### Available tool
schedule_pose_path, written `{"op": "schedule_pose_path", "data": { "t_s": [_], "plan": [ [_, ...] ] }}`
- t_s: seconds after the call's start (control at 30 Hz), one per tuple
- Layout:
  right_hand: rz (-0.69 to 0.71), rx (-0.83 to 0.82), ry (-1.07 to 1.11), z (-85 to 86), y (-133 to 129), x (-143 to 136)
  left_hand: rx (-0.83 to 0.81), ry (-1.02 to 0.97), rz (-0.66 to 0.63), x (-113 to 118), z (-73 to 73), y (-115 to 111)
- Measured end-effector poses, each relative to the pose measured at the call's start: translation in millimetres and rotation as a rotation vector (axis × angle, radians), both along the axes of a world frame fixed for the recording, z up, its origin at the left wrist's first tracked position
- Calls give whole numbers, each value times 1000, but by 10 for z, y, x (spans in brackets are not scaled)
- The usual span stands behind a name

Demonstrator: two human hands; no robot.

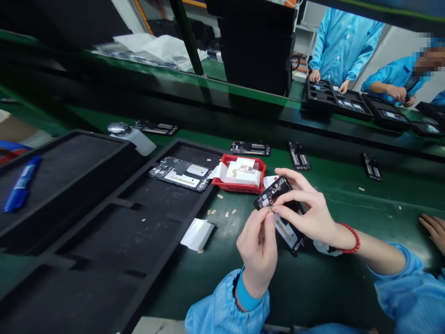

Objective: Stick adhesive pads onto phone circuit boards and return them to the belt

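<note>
My right hand (311, 208) grips an opened phone body (287, 232), tilted above the green bench, its circuit board exposed at the upper end. Its thumb and forefinger tips come together over the board. My left hand (257, 243), closed in a pinch, meets them there at a tiny tan piece (270, 209); which fingertips bear it is hard to see. Just beyond the hands, a red bin (239, 187) holds white backing paper (241, 174) with tan stickers. On the left, another opened phone (181, 174) lies across a black foam tray (153, 218).
Several phone bodies lie along the bench's back, one (251, 148) behind the bin. Loose tan bits and a folded white paper (197, 234) lie near the tray. A blue marker (22, 184) rests on stacked foam at left. Another person's hand (434, 229) is at right.
</note>
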State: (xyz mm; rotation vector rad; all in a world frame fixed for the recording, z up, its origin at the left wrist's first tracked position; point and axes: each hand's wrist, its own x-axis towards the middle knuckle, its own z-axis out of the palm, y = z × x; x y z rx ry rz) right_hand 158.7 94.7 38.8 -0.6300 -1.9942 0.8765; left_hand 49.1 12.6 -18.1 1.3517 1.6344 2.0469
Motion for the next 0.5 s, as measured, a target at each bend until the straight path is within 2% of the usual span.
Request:
{"op": "schedule_pose_path", "data": {
  "t_s": [0.2, 0.27, 0.4, 0.5],
  "plan": [
    [29, 276, -145, 28, 30, -2, -21, -21, -10, 0, 26, 8],
    [62, 322, -166, 45, 36, 4, -36, -46, -22, -6, 21, -1],
    [192, 180, -161, 105, 90, 34, -82, -145, -61, -30, 10, -16],
    [182, 45, -141, 157, 328, -30, -112, -260, -52, -26, 15, 14]
  ]
}}
